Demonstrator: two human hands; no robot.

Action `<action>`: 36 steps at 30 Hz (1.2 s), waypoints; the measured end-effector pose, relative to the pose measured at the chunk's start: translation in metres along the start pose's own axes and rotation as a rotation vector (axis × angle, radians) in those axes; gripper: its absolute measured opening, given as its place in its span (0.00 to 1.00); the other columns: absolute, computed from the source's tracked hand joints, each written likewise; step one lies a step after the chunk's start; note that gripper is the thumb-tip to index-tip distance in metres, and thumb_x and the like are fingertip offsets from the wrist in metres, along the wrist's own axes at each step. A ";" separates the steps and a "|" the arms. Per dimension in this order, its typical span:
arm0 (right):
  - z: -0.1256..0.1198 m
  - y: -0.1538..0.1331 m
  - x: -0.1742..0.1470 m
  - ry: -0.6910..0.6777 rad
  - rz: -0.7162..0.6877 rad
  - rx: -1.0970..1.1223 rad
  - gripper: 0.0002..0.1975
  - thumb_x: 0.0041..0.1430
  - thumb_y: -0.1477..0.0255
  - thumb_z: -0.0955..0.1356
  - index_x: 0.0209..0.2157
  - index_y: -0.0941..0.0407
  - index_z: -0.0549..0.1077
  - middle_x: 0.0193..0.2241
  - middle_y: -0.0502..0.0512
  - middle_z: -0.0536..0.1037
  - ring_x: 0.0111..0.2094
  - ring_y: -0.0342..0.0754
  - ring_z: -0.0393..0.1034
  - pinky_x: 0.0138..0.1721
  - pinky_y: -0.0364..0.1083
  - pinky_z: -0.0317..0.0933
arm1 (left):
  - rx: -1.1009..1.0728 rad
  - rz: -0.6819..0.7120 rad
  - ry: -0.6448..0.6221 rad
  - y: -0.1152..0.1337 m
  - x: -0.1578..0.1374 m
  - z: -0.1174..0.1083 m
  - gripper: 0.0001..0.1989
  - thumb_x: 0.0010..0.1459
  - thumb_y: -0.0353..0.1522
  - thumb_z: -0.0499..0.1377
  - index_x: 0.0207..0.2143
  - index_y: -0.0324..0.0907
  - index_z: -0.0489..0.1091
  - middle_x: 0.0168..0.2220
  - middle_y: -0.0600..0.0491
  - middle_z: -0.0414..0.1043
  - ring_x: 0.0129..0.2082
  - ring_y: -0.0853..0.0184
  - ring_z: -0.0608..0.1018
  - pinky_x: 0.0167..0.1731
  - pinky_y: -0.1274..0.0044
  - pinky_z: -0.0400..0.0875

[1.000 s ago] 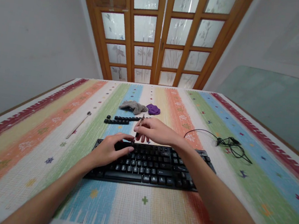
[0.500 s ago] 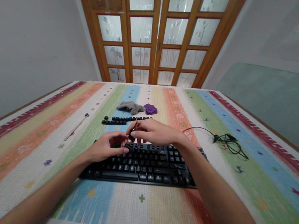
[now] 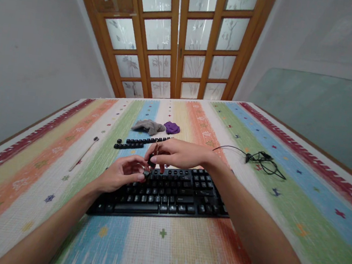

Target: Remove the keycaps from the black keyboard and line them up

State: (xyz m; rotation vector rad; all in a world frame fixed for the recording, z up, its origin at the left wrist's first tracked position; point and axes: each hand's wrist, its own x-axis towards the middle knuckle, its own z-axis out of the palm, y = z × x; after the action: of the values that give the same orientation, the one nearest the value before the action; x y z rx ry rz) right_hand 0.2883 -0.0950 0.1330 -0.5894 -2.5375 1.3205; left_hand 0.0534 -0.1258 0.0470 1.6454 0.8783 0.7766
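Observation:
A black keyboard lies before me, and both hands are over its upper left part. My left hand is curled, with a small dark keycap showing at its thumb tip. My right hand reaches across from the right and pinches a small black piece, its exact kind unclear. A thin brownish strand shows by the right fingers. The fingertips of both hands nearly meet. Beyond them, loose black keycaps sit in two rows, partly hidden by my right hand.
A grey cloth and a purple cloth lie behind the keycaps. On the left is a slim brush. The bundled cable is at right. A striped tablecloth covers the table, with glazed wooden doors beyond.
The view has shifted slightly, so most things sit a little further left. My left thumb has drawn back a little, and a keycap now shows at its tip. My right hand keeps its pinch.

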 end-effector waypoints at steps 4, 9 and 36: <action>0.002 0.000 0.003 0.045 0.012 -0.080 0.09 0.64 0.80 0.60 0.37 0.62 0.72 0.38 0.55 0.76 0.29 0.39 0.72 0.33 0.40 0.66 | -0.002 -0.014 0.040 0.002 0.002 0.004 0.18 0.52 0.40 0.68 0.40 0.39 0.69 0.41 0.47 0.76 0.31 0.66 0.80 0.33 0.72 0.78; 0.006 0.000 0.006 0.087 0.012 -0.158 0.09 0.64 0.80 0.61 0.37 0.63 0.73 0.38 0.56 0.77 0.29 0.40 0.72 0.33 0.40 0.65 | 0.248 0.023 0.187 0.007 0.003 0.009 0.18 0.49 0.40 0.69 0.37 0.39 0.72 0.36 0.50 0.78 0.33 0.66 0.79 0.30 0.76 0.78; 0.006 0.002 0.005 0.286 0.166 -0.607 0.13 0.65 0.72 0.62 0.34 0.61 0.77 0.29 0.58 0.79 0.29 0.47 0.69 0.31 0.44 0.53 | 1.172 0.331 0.172 -0.015 0.072 -0.043 0.05 0.57 0.32 0.59 0.33 0.42 0.74 0.35 0.51 0.67 0.39 0.61 0.71 0.44 0.70 0.68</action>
State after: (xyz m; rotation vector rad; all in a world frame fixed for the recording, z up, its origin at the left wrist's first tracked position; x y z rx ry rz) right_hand 0.2822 -0.0966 0.1282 -1.0309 -2.6592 0.4267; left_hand 0.0523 -0.0407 0.0462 2.8302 1.3272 0.6441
